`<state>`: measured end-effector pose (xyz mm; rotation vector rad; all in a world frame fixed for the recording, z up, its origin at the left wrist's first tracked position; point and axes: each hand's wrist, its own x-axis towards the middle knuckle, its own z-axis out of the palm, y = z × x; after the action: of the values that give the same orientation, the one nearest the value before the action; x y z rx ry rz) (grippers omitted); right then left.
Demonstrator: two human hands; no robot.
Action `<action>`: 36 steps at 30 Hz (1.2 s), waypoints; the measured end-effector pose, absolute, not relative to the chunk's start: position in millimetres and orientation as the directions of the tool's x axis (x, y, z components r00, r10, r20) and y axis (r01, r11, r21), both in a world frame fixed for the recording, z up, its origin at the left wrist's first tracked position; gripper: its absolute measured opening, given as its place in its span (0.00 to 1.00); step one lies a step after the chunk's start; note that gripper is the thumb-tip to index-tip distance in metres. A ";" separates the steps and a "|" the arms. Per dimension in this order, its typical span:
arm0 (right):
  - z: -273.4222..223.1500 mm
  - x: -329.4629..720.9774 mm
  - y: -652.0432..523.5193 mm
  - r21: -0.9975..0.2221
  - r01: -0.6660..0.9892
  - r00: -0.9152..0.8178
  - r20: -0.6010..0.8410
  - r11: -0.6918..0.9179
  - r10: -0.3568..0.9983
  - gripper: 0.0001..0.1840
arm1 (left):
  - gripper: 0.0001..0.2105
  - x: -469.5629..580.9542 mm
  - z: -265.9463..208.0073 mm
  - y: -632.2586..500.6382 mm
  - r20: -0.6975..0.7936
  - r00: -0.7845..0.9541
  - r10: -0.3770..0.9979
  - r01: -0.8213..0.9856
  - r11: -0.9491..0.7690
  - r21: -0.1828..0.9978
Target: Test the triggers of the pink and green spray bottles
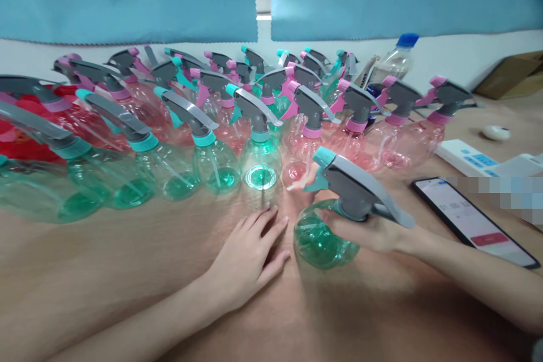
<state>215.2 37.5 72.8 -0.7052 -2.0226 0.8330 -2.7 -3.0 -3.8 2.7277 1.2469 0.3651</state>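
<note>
In front of the bottle rows (261, 153) I can see the right hand (371, 232), its grip curled around a green spray bottle (324, 244) left of the phone (470, 215), while the left hand (248, 249) rests palm-down and empty on the worktop (148, 271) beside it, fingers slightly apart.

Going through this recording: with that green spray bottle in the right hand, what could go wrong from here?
The green spray bottle in the right hand is close to the pink-collared bottle behind it and might knock it over. The left hand lies beside the held bottle and could be bumped. The right forearm passes near the phone, so a wide swing might nudge it.
</note>
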 end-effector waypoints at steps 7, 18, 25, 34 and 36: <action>65.1 217.0 37.9 -0.818 0.062 -0.522 0.462 0.572 0.717 0.29 | 0.22 -2.8 -3.9 -3.3 0.173 0.632 0.755 0.723 -0.655 0.221; 66.0 216.2 38.2 -0.792 0.058 -0.528 0.492 0.608 0.692 0.32 | 0.22 -3.2 -4.7 -3.9 0.172 0.636 0.752 0.723 -0.659 0.207; 66.8 216.8 38.3 -0.786 0.083 -0.529 0.486 0.612 0.696 0.32 | 0.22 -2.2 -4.7 -3.0 0.175 0.629 0.758 0.724 -0.652 0.223; 63.8 217.9 37.8 -0.809 0.079 -0.512 0.468 0.583 0.720 0.31 | 0.22 -3.0 -3.5 -4.6 0.165 0.625 0.763 0.728 -0.646 0.230; 63.7 217.9 38.0 -0.805 0.093 -0.514 0.466 0.586 0.721 0.31 | 0.22 -2.8 -3.4 -4.6 0.164 0.624 0.764 0.729 -0.645 0.231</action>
<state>217.9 38.0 63.7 -0.6488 -1.9690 0.9380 -2.8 -4.6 -3.4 2.7011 1.2496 0.3731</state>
